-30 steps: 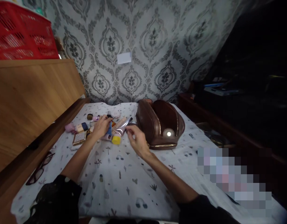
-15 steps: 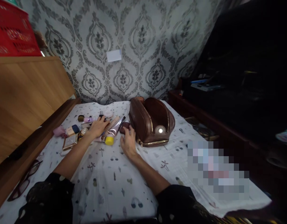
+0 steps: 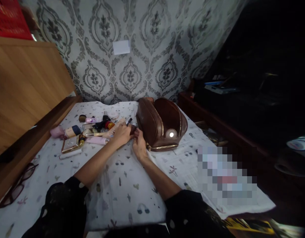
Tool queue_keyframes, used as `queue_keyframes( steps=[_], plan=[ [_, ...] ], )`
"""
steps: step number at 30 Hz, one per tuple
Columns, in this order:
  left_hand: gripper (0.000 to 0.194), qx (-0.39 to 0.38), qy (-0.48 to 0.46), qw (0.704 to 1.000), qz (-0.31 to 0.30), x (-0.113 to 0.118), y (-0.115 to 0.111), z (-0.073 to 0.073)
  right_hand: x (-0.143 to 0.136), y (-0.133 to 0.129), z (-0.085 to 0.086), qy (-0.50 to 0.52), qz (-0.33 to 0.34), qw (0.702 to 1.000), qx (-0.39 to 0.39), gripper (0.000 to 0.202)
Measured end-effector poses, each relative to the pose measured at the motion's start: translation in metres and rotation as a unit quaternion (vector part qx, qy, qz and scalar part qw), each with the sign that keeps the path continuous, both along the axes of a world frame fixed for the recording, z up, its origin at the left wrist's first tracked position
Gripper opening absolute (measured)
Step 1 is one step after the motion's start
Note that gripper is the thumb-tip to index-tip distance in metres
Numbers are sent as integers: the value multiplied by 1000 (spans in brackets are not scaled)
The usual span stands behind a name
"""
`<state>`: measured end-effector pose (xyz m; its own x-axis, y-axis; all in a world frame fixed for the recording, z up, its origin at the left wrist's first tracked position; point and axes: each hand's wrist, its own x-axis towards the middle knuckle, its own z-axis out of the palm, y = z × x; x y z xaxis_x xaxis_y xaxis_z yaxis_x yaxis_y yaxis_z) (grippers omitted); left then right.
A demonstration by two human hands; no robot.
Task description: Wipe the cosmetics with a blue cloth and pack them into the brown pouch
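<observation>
A brown bag [image 3: 156,122] stands unzipped and open on the patterned white cloth. Just left of it, my right hand [image 3: 140,144] has its fingers closed at a small dark brown item [image 3: 133,129]. My left hand [image 3: 122,135] reaches across to the same item, its fingers curled and partly hidden; a tube with a dark cap [image 3: 129,121] shows behind them. To the left lie several cosmetics: a pink tube [image 3: 96,140], a makeup brush [image 3: 93,134], a palette [image 3: 70,144], a bottle with a dark blue cap [image 3: 72,131] and a pink sponge [image 3: 57,132].
Glasses [image 3: 20,185] lie at the cloth's left edge, beside a wooden cabinet [image 3: 31,72]. A blurred-out item [image 3: 226,175] is on the cloth at the right. Behind is a patterned wall with a white switch plate [image 3: 121,47].
My left hand has moved right, from among the cosmetics to beside my right hand. The yellow-capped item near the front no longer shows there. The view has tilted down slightly.
</observation>
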<state>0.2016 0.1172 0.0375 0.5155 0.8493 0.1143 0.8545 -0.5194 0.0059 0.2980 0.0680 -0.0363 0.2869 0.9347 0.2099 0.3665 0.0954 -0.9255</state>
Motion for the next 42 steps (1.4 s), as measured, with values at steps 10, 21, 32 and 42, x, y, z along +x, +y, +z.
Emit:
queue_keyframes(
  steps=[10, 21, 32, 42],
  plan=[
    [34, 31, -32, 998, 54, -19, -30, 6, -4, 0, 1, 304, 10, 951, -50, 46],
    [29, 26, -331, 943, -19, -68, -94, -3, -11, 1, 6, 550, 213, 806, -43, 26],
    [27, 163, -401, 900, -47, -61, -59, 5, -19, -9, 14, 602, 307, 735, -64, 35],
    [38, 197, -186, 937, -222, -78, -75, -35, -9, -7, 12, 603, 235, 760, -59, 36]
  ],
)
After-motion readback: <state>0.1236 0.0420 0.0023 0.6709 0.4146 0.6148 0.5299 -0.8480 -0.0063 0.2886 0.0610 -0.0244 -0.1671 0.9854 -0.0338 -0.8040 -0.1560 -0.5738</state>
